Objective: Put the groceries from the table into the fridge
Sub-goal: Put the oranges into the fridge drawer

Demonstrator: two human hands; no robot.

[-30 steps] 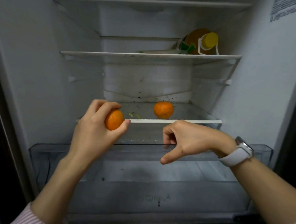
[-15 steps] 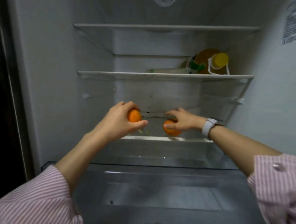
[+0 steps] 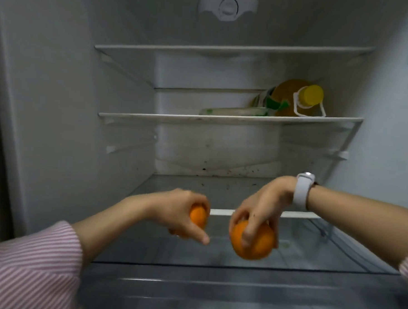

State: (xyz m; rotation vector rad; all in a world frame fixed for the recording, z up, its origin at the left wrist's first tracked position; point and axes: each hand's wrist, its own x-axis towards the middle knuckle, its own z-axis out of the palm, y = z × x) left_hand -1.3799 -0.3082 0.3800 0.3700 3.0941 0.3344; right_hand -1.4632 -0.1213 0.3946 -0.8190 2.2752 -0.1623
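The open fridge fills the view. My left hand (image 3: pixel 183 214) grips a small orange (image 3: pixel 198 216) just in front of the lowest glass shelf (image 3: pixel 222 190). My right hand (image 3: pixel 259 211) grips a larger orange (image 3: pixel 252 243) from above, held off the shelf, over the glass cover of the drawer. The two oranges hang side by side, apart from each other. A white watch (image 3: pixel 302 191) sits on my right wrist.
On the middle shelf (image 3: pixel 167 117), at the back right, lies a bottle of yellow-orange liquid with a yellow cap (image 3: pixel 295 99), beside a flat pale packet (image 3: pixel 231 111). The top shelf (image 3: pixel 180 48) holds nothing visible. A clear crisper drawer (image 3: pixel 214 289) spans the bottom.
My right hand reached to the orange on the lowest shelf, took hold of it and drew it forward off the shelf. My left hand moved lower with its orange.
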